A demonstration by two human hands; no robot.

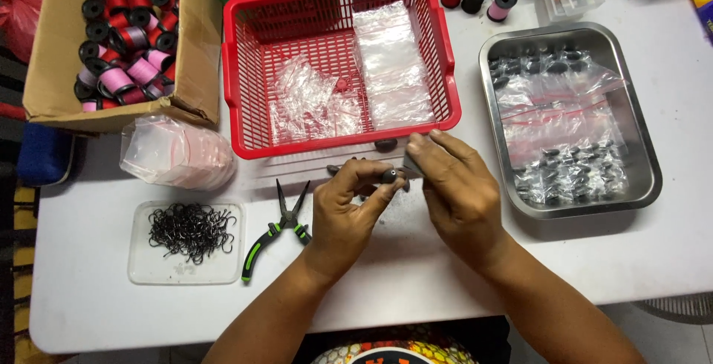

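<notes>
left hand (345,204) pinches dark sinker (388,176) (long axis unclear) | right hand (454,186) holds small clear bag (413,168)

The sinker (388,176) is a small, dark grey, oval weight with a dull metallic surface. It is pinched between the thumb and forefinger of the left hand (347,212), raised just above the white table in front of the red basket. One rounded end faces the camera (the rest of its body is hidden by the fingertips). The small clear bag (413,169) is a thin transparent plastic pouch, held by the right hand (457,189) immediately beside the sinker, its edge touching or nearly touching it.
</notes>
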